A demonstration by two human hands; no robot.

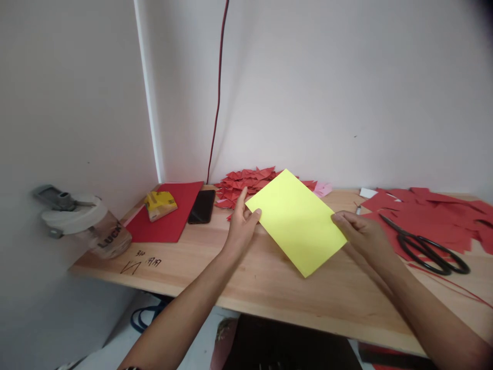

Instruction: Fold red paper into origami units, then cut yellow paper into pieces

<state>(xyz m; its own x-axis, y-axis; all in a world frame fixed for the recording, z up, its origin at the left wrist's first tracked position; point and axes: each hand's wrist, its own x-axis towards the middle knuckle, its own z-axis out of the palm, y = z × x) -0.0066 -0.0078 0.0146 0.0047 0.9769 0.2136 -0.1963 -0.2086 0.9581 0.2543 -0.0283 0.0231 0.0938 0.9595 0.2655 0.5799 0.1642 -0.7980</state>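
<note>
A yellow sheet of paper (pixel 296 223) is held up above the wooden table (pixel 269 288), tilted so that one corner points up and another down. My left hand (pixel 243 221) grips its left corner, thumb on the front face and fingers behind. At the right corner, my right hand (pixel 356 231) pinches the sheet between thumb and fingers. Behind the sheet lies a pile of folded red paper pieces (pixel 246 182), partly hidden by it. Black-handled scissors (pixel 423 249) rest on red paper scraps (pixel 435 216) to the right of my right hand.
Left on the table are a red sheet stack (pixel 169 231), a yellow packet (pixel 160 204) and a black phone (pixel 202 206). A lidded clear bottle (pixel 103 231) stands at the far left. A red cord (pixel 220 77) hangs along the wall; pink paper (pixel 323 189) lies behind.
</note>
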